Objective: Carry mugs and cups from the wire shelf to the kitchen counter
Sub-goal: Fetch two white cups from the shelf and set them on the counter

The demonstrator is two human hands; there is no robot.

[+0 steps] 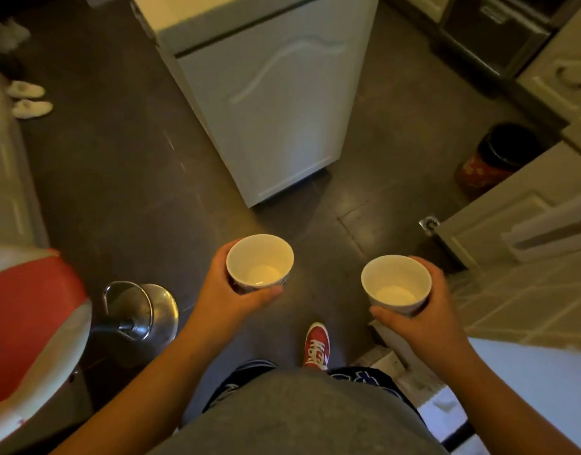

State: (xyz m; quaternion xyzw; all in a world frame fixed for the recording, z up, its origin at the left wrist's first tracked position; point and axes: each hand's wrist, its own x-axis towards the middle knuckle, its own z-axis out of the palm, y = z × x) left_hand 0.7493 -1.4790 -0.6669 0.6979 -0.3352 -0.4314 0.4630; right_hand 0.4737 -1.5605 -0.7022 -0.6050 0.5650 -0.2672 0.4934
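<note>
I hold two white cups upright above the dark floor, both empty inside. My left hand (228, 295) wraps around the left cup (259, 262), which shows a dark pattern on its outer wall. My right hand (427, 310) grips the right cup (395, 284) from its right side and below. The cups are level with each other and about a cup's width and a half apart. The wire shelf is not in view. A pale countertop edge (545, 372) lies at the lower right.
A white cabinet (276, 103) stands straight ahead. A bar stool with a red seat (29, 326) and chrome base (141, 310) is on the left. White cupboard doors (512, 218) and a red-and-black bin (492, 159) are on the right. White shoes (28, 98) lie far left.
</note>
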